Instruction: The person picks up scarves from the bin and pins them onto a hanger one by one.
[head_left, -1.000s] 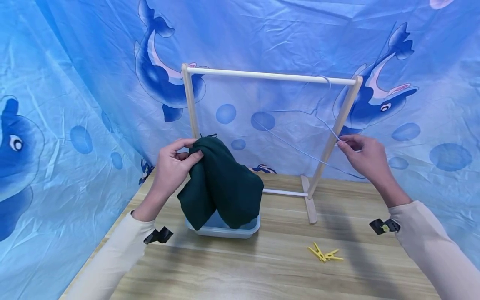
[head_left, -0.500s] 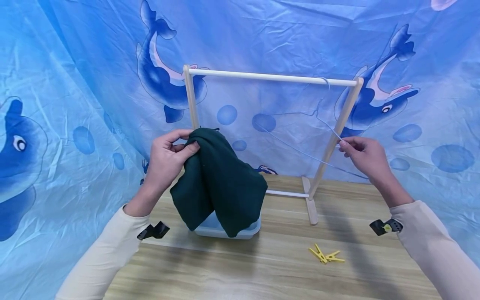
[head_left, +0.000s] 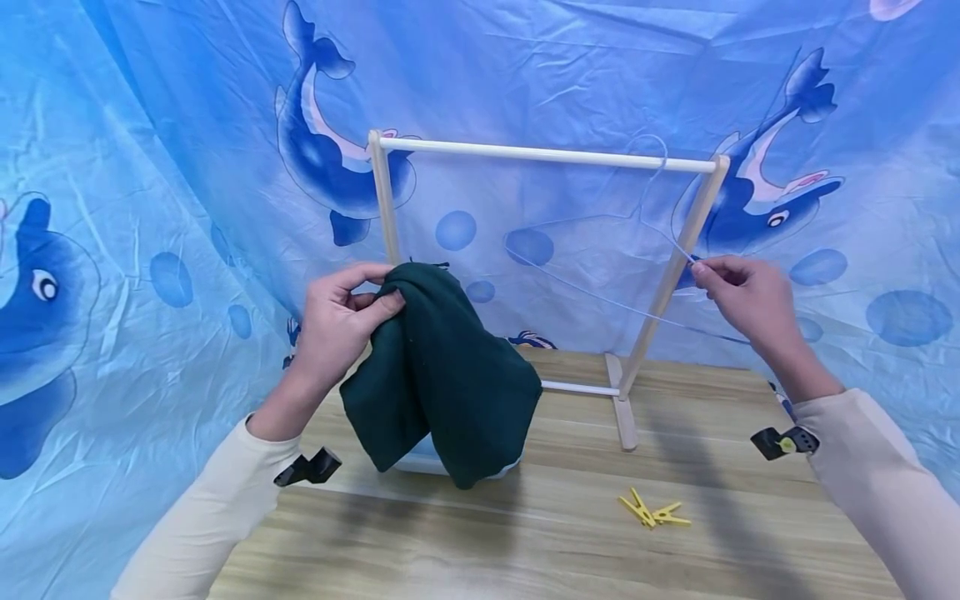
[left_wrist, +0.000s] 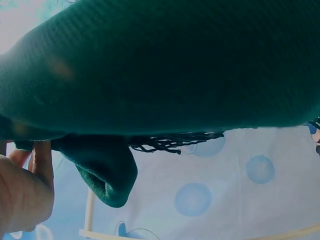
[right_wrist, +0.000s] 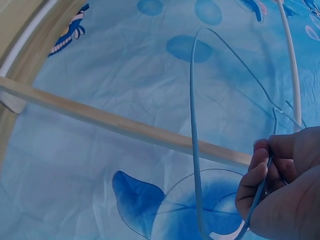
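My left hand (head_left: pixel 336 329) pinches a dark green scarf (head_left: pixel 468 383) by its top, thumb in front. The scarf hangs in folds over a light blue plastic tub (head_left: pixel 420 463), covering most of it. Dark fringe (left_wrist: pixel 160 142) shows at its edge in the left wrist view. At the right, my right hand (head_left: pixel 750 304) grips one shoulder of a thin pale blue wire hanger (right_wrist: pixel 193 100) between thumb and fingers. The hanger's hook reaches up over the white rod (head_left: pixel 540 153) of a small wooden rack, and its frame slants down toward the right.
The rack's right post (head_left: pixel 671 283) stands between the hanger's two ends in the head view. Two yellow clothespins (head_left: pixel 637 507) lie on the wooden table (head_left: pixel 570 542) at front right. A blue dolphin-print curtain (head_left: pixel 525 67) surrounds the back and left.
My right hand has moved up and slightly right, raising the hanger so its hook stands higher at the rod. The left hand has shifted slightly left with the scarf, which now hangs lower in front.
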